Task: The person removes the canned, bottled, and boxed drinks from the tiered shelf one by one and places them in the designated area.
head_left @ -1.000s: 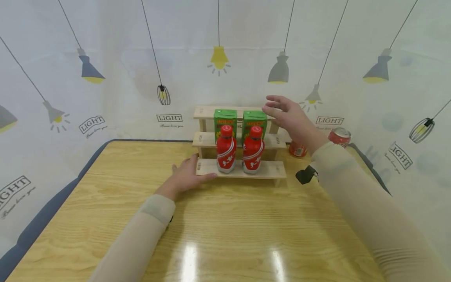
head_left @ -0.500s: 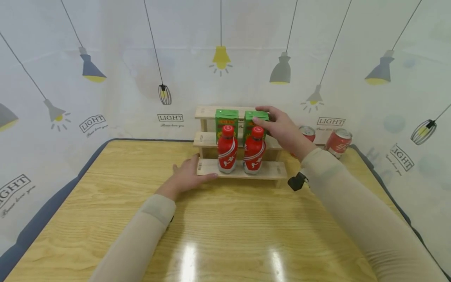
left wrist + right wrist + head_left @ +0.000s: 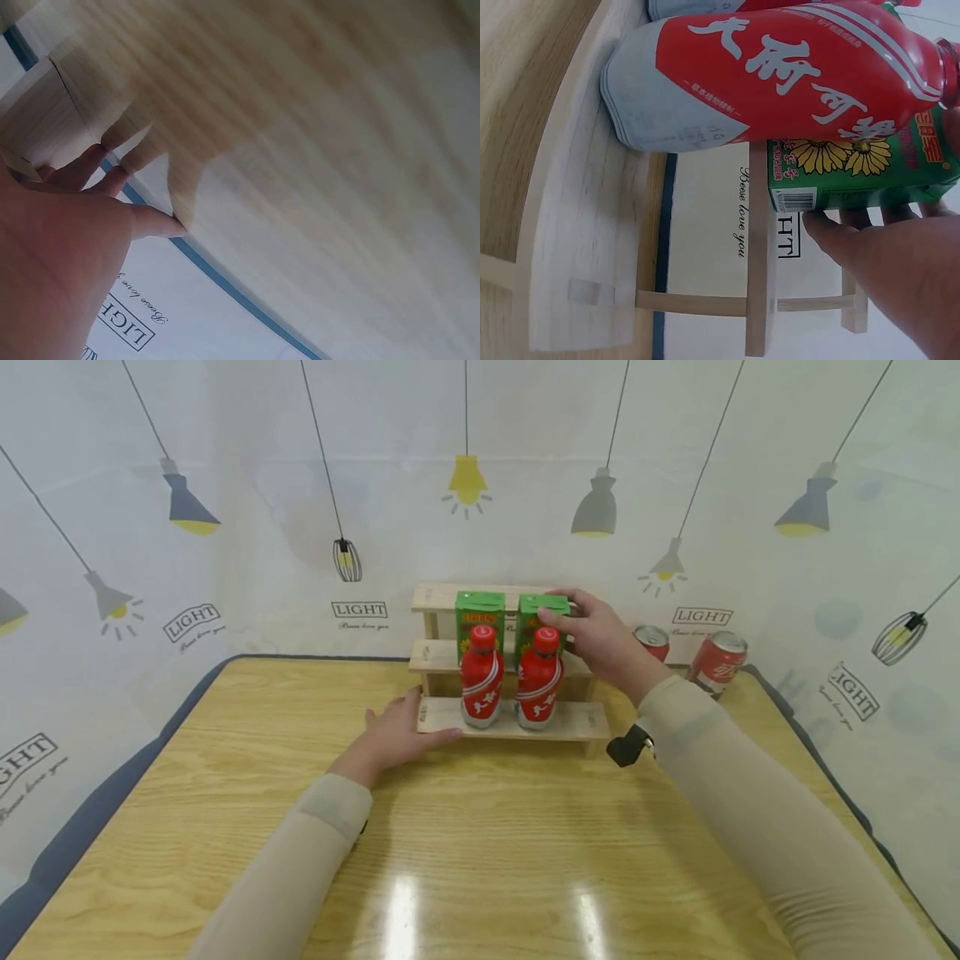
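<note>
Right hand (image 3: 607, 639) grips the right green carton (image 3: 855, 178) as left hand (image 3: 393, 737) touches the wooden rack (image 3: 585, 720)

The right green carton is upright on the middle step of the three-step wooden rack, behind the right red bottle (image 3: 538, 687). The right hand comes in from the carton's right, its thumb over the upper front and the other fingers along the side and back, parted just enough to hold it. Yellow flowers and a barcode show on the carton in the right wrist view.

The left hand's fingers are spread, not curled round anything; they lie at the left end of the bottom step, the thumb stretched along its front edge.

The left green carton (image 3: 480, 608) stands on the middle step too, behind the left red bottle (image 3: 482, 687). Both bottles stand on the bottom step.

On the wood-grained surface (image 3: 480, 827), right of the rack, are the nearer red can (image 3: 652, 641), partly hidden by the right hand, and the farther red can (image 3: 718, 662). A backdrop (image 3: 285, 485) printed with hanging lamps rises behind.
</note>
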### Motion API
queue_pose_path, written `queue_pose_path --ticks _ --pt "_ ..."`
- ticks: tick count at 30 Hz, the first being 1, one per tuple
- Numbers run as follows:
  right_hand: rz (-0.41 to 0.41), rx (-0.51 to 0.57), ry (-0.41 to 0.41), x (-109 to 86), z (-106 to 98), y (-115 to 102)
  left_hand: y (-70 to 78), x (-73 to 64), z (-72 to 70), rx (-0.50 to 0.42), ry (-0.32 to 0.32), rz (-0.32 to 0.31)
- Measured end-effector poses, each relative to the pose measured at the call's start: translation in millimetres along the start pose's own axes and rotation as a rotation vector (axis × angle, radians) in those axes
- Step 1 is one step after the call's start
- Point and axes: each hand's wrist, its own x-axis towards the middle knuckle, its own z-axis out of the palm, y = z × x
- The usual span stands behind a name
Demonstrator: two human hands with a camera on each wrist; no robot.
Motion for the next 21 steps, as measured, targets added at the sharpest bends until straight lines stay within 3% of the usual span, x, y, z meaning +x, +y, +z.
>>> queue_pose_path --ticks 9,21 --pt "0.011 0.091 0.0 -1.8 0.1 1.4 -0.8 0.2 0.5 0.048 -0.014 -0.012" --pt "0.005 0.119 0.009 -3.4 -3.9 1.3 -1.9 1.6 0.9 0.047 -0.012 -0.013"
